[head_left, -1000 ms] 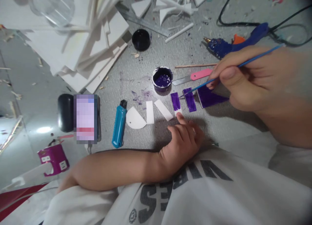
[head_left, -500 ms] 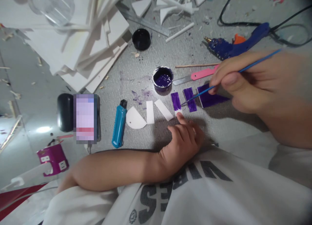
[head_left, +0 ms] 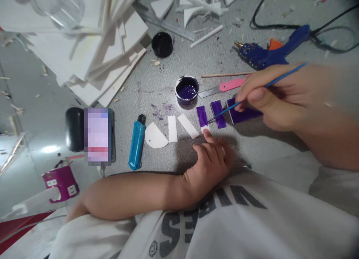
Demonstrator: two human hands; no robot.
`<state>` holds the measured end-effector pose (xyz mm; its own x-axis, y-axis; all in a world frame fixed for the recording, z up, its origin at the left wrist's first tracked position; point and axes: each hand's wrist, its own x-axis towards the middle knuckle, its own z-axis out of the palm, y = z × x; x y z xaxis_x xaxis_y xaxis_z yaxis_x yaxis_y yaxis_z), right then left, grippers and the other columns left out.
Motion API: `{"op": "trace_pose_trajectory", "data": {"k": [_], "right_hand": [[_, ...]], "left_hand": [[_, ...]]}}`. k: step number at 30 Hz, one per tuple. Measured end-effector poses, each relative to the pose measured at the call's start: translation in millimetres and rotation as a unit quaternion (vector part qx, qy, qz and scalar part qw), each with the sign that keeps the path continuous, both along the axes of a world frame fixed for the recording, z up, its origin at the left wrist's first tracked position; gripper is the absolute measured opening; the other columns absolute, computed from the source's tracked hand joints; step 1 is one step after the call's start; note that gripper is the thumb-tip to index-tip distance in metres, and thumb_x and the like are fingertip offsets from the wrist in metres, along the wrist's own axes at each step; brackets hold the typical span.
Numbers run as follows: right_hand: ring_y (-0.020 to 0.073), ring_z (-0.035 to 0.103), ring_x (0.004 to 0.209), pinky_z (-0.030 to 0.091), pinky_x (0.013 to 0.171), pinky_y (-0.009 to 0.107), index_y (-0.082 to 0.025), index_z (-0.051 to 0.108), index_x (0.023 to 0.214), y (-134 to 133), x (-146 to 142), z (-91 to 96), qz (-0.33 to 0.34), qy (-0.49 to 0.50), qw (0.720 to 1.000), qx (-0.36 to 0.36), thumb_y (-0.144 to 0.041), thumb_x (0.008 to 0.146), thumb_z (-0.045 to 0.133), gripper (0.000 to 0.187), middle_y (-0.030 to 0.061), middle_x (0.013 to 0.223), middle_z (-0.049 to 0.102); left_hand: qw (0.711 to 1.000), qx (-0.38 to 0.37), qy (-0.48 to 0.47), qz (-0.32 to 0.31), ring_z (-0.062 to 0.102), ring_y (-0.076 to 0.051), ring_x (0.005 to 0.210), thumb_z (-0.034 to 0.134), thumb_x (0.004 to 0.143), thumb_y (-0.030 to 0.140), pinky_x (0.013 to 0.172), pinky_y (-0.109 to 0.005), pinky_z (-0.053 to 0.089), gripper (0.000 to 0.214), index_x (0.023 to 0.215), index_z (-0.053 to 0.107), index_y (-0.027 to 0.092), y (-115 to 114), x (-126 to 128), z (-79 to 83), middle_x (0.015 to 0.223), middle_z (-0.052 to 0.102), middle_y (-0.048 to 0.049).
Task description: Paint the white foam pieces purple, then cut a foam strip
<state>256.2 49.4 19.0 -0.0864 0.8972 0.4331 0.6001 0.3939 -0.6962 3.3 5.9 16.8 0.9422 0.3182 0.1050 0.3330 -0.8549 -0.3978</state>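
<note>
My right hand [head_left: 269,98] is closed round a thin blue paintbrush [head_left: 237,104]. The brush tip touches the right edge of a small strip [head_left: 202,116], purple on its upper part and white at its lower end. A fingertip of my left hand [head_left: 211,160] presses that white end onto the table; its other fingers are curled together. To the right lie a purple-coated strip [head_left: 218,114] and a larger purple piece [head_left: 241,111], partly behind my right hand. Two white strips and a white rounded piece [head_left: 156,135] lie to the left. Above stands a small pot of purple paint [head_left: 187,91].
A teal box cutter [head_left: 137,143], a phone [head_left: 98,137] and a black lid [head_left: 162,45] lie around. A pink-handled blade [head_left: 231,85] and a blue glue gun [head_left: 269,51] are near my right hand. Stacked white boards [head_left: 112,46] fill the upper left.
My right hand has shifted slightly left, and the brush handle's upper end has swung left and down. The brush tip stays at the strip's right edge. My left hand is still.
</note>
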Motion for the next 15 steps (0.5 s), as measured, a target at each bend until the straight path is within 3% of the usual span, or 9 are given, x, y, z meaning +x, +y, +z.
{"op": "trace_pose_trajectory", "data": {"k": [2, 6, 11, 15], "right_hand": [[0.0149, 0.082, 0.071, 0.06, 0.061, 0.029, -0.032, 0.082, 0.097, 0, -1, -2.3, 0.022, 0.006, 1.0, 0.013, -0.044, 0.111, 0.071, 0.022, -0.0016, 0.081, 0.085], [0.0168, 0.086, 0.087, 0.064, 0.071, 0.03, -0.032, 0.083, 0.1, -1, -3, -2.6, -0.029, -0.025, 0.999, 0.005, -0.039, 0.112, 0.069, 0.02, 0.0003, 0.097, 0.09], [0.014, 0.078, 0.064, 0.058, 0.058, 0.03, -0.031, 0.081, 0.093, 2, -3, -7.7, 0.027, 0.021, 0.999, -0.014, -0.058, 0.111, 0.068, 0.035, -0.0025, 0.071, 0.08], [0.0117, 0.074, 0.059, 0.053, 0.051, 0.028, -0.028, 0.083, 0.093, 7, -10, -13.2, -0.074, 0.062, 0.994, 0.043, -0.056, 0.111, 0.071, 0.036, -0.0008, 0.075, 0.08]], "left_hand": [[1.0, 0.006, -0.005, 0.001, 0.083, -0.023, 0.075, 0.074, 0.11, 0.018, 0.069, -0.034, 0.069, 0.011, 0.118, 0.075, 0.01, 0, 1, 0.1, 0.119, 0.087, -0.0269], [1.0, 0.025, -0.007, -0.004, 0.083, -0.022, 0.074, 0.074, 0.107, 0.012, 0.07, -0.034, 0.069, 0.008, 0.115, 0.076, 0.011, 1, 1, 1.1, 0.116, 0.088, -0.0252], [1.0, 0.016, 0.0, -0.004, 0.085, -0.024, 0.077, 0.074, 0.107, 0.013, 0.071, -0.035, 0.07, 0.012, 0.117, 0.079, 0.01, 0, 0, -0.2, 0.118, 0.087, -0.0257], [1.0, 0.006, 0.004, -0.008, 0.087, -0.025, 0.081, 0.075, 0.105, 0.008, 0.075, -0.037, 0.071, 0.023, 0.127, 0.081, 0.008, -2, -3, 0.7, 0.122, 0.087, -0.025]]}}
